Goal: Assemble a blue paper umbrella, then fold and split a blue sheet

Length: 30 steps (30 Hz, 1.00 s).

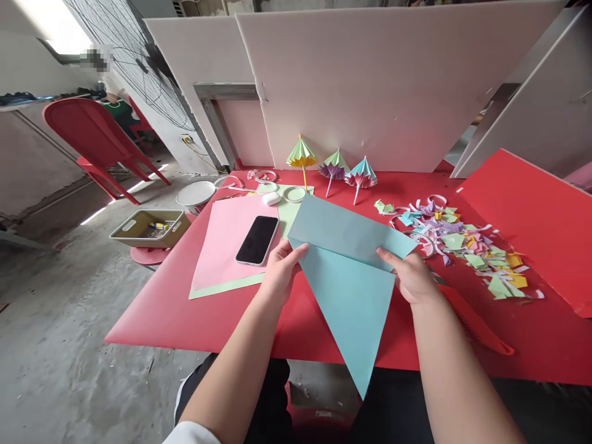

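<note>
Holding a folded blue paper sheet above the red tabletop, my left hand and right hand each keep a closed grip on its crease, phone left, paper scraps right.

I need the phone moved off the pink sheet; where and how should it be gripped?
Probably pinch the phone across its two long edges near the middle, coming from above. It lies flat, screen up, on the pink sheet, with both long sides free.
</note>
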Available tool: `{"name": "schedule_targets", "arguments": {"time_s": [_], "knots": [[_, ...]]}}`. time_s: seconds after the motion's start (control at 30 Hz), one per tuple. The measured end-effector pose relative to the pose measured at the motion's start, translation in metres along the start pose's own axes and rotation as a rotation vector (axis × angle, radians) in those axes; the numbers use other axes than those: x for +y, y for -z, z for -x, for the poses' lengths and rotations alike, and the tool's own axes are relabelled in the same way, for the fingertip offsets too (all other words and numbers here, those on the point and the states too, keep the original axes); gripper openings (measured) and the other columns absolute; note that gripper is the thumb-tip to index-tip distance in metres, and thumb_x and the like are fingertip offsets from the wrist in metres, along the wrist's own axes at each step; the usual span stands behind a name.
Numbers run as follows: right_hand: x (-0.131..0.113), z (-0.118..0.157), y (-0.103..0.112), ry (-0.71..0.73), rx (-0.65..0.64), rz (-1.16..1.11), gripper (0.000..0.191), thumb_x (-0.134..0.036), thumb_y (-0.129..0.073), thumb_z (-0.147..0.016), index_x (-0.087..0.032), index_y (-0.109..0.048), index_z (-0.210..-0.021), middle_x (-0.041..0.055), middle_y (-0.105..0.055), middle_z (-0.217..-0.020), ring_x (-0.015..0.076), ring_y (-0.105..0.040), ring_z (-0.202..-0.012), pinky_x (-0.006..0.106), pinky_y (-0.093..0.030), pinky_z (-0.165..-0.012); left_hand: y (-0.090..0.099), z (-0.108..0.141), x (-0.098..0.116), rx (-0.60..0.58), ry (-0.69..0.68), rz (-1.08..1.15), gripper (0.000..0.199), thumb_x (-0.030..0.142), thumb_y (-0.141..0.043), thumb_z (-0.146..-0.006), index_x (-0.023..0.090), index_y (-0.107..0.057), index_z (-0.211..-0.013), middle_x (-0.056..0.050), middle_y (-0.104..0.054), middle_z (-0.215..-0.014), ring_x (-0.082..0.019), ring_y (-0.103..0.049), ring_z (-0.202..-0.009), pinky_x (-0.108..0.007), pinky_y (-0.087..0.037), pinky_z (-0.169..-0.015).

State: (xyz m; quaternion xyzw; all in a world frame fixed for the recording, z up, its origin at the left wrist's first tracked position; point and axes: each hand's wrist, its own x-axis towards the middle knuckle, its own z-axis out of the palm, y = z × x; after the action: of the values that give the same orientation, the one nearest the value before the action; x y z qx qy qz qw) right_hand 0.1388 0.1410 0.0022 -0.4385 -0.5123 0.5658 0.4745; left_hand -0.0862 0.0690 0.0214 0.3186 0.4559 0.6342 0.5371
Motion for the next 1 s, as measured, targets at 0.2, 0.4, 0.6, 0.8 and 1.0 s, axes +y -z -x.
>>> {"name": "schedule_targets", "arguments": {"time_s": [0.2,0.4,0.6,0.8,1.0], "knots": [[0.0,0.006,-0.006,-0.075,0.009,-0.028,0.044,-0.038,-0.071,-0.067,-0.021,-0.061,-0.106,0.0069,-0.064,-0.112,0.0264,-0.058,-0.105,0.041,-0.052,-0.085,0.003,0.017,0.011,0.07,-0.111,-0.063,0.015,0.033,-0.065,-0.075,0.019,-0.063,-0.079,0.003,-0.06,-0.072,-0.009,-0.054,-0.06,-0.019,-0.043,-0.054],[0.001,0.008,-0.007,-0.11,0.003,-0.026,0.046,-0.04,-0.07,-0.068,-0.024,-0.06,-0.109,0.0066,-0.063,-0.113,0.0265,-0.062,-0.098,0.039,-0.055,-0.077,-0.001,0.024,0.017,0.101,-0.148,-0.134,0.018,0.035,-0.064,-0.075,0.019,-0.058,-0.072,0.004,-0.056,-0.066,-0.009,-0.052,-0.06,-0.018,-0.043,-0.053],[0.008,0.005,-0.008,-0.012,0.053,0.008,0.042,-0.039,-0.071,-0.066,-0.021,-0.062,-0.102,0.0062,-0.063,-0.113,0.0248,-0.057,-0.107,0.039,-0.048,-0.09,0.006,0.017,0.007,0.186,-0.148,-0.361,0.024,0.039,-0.06,-0.078,0.02,-0.058,-0.092,0.0,-0.058,-0.076,-0.014,-0.057,-0.068,-0.024,-0.048,-0.059],[0.013,0.004,-0.007,0.01,0.112,0.255,0.033,-0.043,-0.067,-0.068,-0.018,-0.066,-0.091,0.007,-0.068,-0.097,0.0248,-0.06,-0.1,0.039,-0.047,-0.089,-0.007,0.018,-0.025,0.201,-0.607,-1.237,0.046,0.03,-0.055,-0.082,0.021,-0.043,-0.126,-0.012,-0.045,-0.127,-0.027,-0.041,-0.12,-0.043,-0.038,-0.096],[0.016,0.007,0.005,-0.068,0.003,0.604,0.029,-0.036,-0.063,-0.072,-0.024,-0.066,-0.098,0.0048,-0.068,-0.094,0.0236,-0.063,-0.086,0.037,-0.051,-0.074,-0.025,0.029,-0.059,-0.49,-0.507,-1.637,0.038,0.036,-0.055,-0.083,0.017,-0.054,-0.116,-0.016,-0.047,-0.13,-0.031,-0.037,-0.125,-0.046,-0.036,-0.098]]}}
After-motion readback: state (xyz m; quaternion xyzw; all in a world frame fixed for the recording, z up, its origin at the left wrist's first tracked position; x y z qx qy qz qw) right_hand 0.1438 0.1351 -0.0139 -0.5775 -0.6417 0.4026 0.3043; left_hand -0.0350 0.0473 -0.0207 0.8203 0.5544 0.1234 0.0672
